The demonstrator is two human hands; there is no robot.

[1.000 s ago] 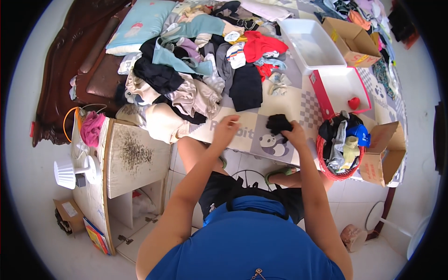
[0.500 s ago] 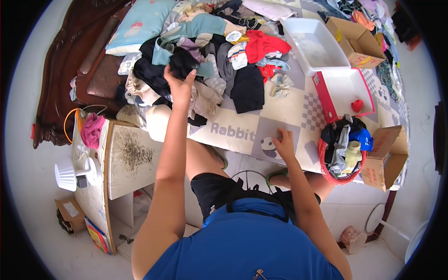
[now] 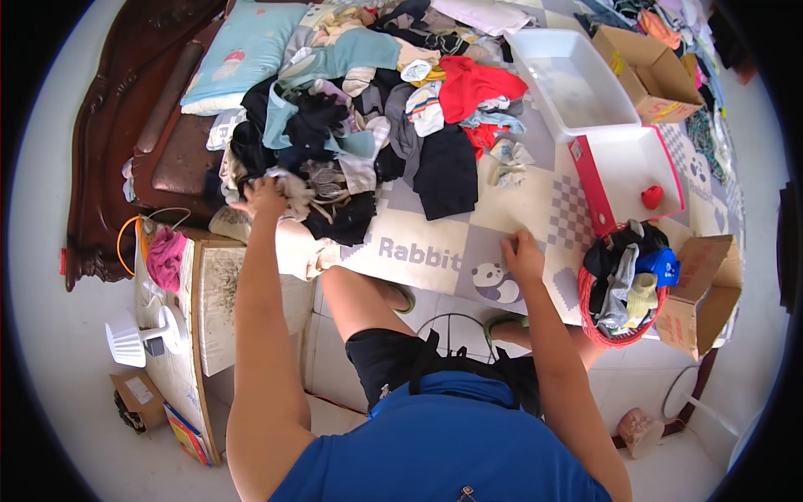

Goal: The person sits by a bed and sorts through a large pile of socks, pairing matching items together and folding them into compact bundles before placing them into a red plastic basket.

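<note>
My left hand (image 3: 264, 199) lies at the near left edge of a heap of clothes, against a crumpled beige garment (image 3: 293, 197). Its fingers are spread, some partly lost among the fabric. Close by in the heap are a black garment (image 3: 343, 222), a light blue one (image 3: 278, 117) and black trousers or shorts (image 3: 447, 171). My right hand (image 3: 524, 255) rests near the front of the patterned bed sheet (image 3: 418, 238), beside a printed panda. Its fingers are curled in, and nothing shows between them.
Right of the heap stand a white plastic bin (image 3: 577, 84), a cardboard box (image 3: 648, 71) and a red-rimmed white box (image 3: 623, 171) holding a small red object. Nearer are a red basket (image 3: 590, 314) of clothes and an open carton (image 3: 698, 293). A worn cabinet (image 3: 226, 305) stands left.
My left hand has come down from the black clothes to the heap's near left edge. The dark and beige clothes there lie differently, spread nearer the bed's edge. My right hand stays by the panda.
</note>
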